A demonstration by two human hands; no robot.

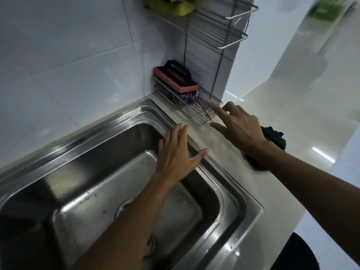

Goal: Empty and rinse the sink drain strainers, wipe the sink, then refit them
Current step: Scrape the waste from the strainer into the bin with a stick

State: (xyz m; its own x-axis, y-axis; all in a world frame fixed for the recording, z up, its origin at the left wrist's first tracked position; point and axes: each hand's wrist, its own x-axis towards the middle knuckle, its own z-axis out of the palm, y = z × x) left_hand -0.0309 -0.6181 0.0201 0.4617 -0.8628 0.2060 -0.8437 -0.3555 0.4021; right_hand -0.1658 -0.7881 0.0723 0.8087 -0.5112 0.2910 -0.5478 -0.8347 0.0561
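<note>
2 empty hands at a steel sink [109, 121]: the left hand [176, 154], fingers straight, over the basin's right rim; the right hand [239, 127], fingers spread wide, beside a wire rack [196, 114]. The drain [124, 206] shows on the basin floor, partly behind the left forearm; a black cloth [274, 137] lies by the right wrist

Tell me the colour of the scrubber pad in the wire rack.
The scrubber pad is salmon pink; the head view shows it.
</note>
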